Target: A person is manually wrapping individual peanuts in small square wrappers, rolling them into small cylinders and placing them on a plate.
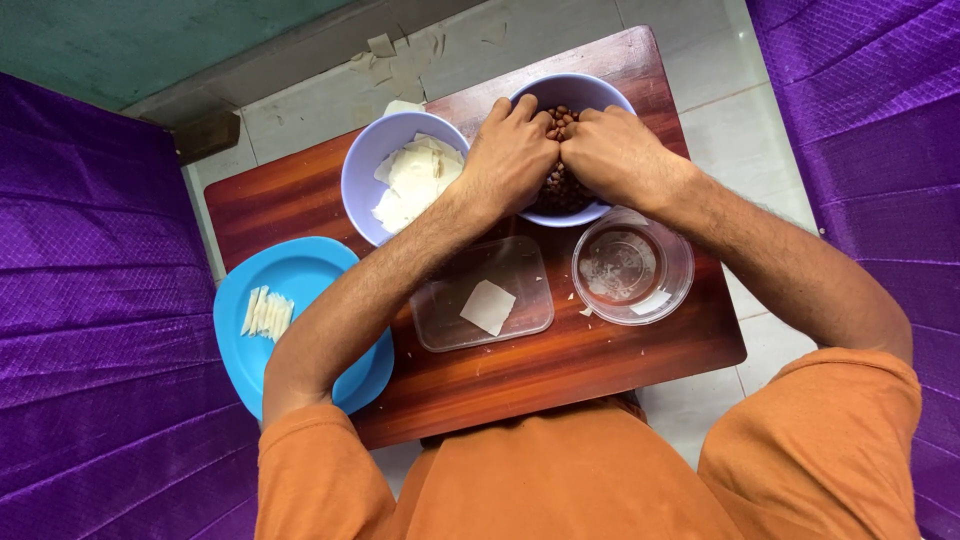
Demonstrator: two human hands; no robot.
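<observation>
2 hands, left hand [512,150] and right hand [618,152], work brown filling [562,188] in bowl [600,95].

On the wooden table [560,365] sit two lilac bowls [365,170], one blue plate [300,275], one clear rectangular tray [440,320] and one clear round container [680,270].

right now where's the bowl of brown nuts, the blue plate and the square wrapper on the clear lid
bowl of brown nuts [585,92], head view, on the far inner wall of the lavender bowl
blue plate [300,270], head view, on a bare part near its upper rim
square wrapper [488,306], head view, on the middle of the pale sheet
</observation>
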